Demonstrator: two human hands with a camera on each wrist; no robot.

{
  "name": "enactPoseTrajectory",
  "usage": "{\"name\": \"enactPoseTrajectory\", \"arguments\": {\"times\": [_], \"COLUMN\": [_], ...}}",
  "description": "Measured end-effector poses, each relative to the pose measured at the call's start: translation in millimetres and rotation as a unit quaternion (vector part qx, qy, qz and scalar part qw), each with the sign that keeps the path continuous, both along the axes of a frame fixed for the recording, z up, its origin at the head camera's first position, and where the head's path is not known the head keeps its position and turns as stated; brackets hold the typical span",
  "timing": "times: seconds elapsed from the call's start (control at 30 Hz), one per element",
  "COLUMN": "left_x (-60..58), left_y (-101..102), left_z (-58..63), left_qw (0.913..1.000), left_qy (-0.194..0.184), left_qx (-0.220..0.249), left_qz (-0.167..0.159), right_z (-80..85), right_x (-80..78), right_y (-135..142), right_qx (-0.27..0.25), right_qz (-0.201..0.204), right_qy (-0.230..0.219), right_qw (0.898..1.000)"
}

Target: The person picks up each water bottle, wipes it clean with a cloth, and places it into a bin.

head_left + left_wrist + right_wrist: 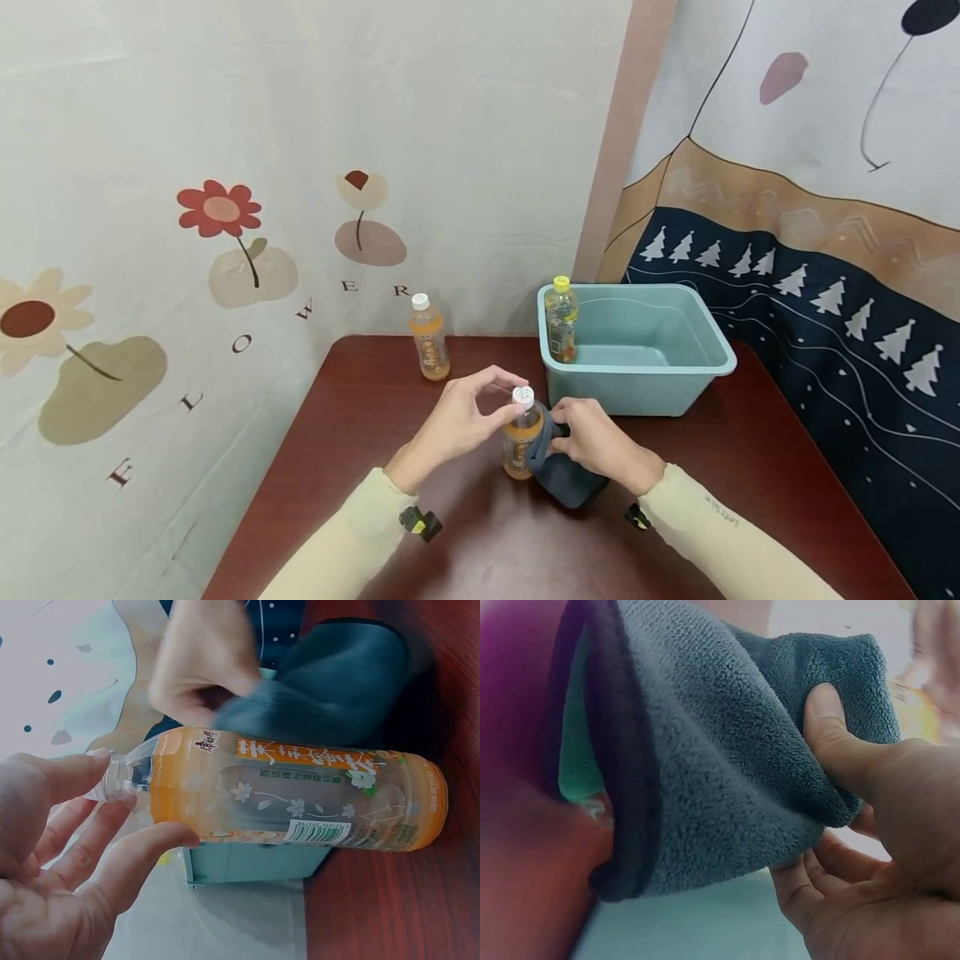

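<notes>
A clear plastic drink bottle (517, 454) with a white cap and an orange label stands upright on the table in the head view. My left hand (461, 423) holds it by the cap and neck; in the left wrist view the thumb (142, 851) lies along the bottle's shoulder. On the other side, my right hand (600, 442) grips a grey-blue cleaning cloth (570, 479) against the bottle's side. Up close in the right wrist view, the folded cloth (712, 750) is pinched between thumb and fingers, its dark-edged end hanging loose.
A second white-capped bottle (430, 337) stands at the table's back left. At the back right sits a light blue plastic bin (622, 392), with a yellow-capped bottle (561, 321) upright in its left end. Printed cloth hangings (480, 150) border the dark red table (360, 400) behind.
</notes>
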State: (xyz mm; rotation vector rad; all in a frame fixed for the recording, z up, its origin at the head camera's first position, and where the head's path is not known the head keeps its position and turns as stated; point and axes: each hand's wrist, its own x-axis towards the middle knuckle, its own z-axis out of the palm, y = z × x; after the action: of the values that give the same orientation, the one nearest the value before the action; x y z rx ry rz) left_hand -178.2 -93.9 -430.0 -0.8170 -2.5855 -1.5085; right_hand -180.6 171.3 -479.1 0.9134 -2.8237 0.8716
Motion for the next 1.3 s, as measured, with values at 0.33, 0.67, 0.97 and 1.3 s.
{"name": "enactPoseTrajectory", "arguments": {"times": [0.33, 0.67, 0.97, 1.3], "left_x": [0.1, 1.7, 3.0, 3.9], "left_y": [0, 0, -1, -3], "left_z": [1.5, 1.5, 1.1, 1.0], "left_qw": [0.9999, 1.0, 0.9999, 0.9997], "left_qy": [-0.002, 0.0, 0.0, -0.007], "left_qx": [0.01, 0.005, 0.011, 0.025], "left_qz": [-0.007, -0.006, -0.007, 0.002], "right_z": [-37.2, -42.9, -15.9, 38.4], "right_x": [-11.3, -10.8, -5.0, 1.8], "right_y": [-8, -9, -5, -2], "right_qx": [0.036, 0.018, -0.007, -0.035], "right_qz": [0.032, 0.022, 0.01, -0.022], "right_qy": [-0.041, -0.062, -0.042, -0.013], "right_qw": [0.998, 0.998, 0.999, 0.999]}}
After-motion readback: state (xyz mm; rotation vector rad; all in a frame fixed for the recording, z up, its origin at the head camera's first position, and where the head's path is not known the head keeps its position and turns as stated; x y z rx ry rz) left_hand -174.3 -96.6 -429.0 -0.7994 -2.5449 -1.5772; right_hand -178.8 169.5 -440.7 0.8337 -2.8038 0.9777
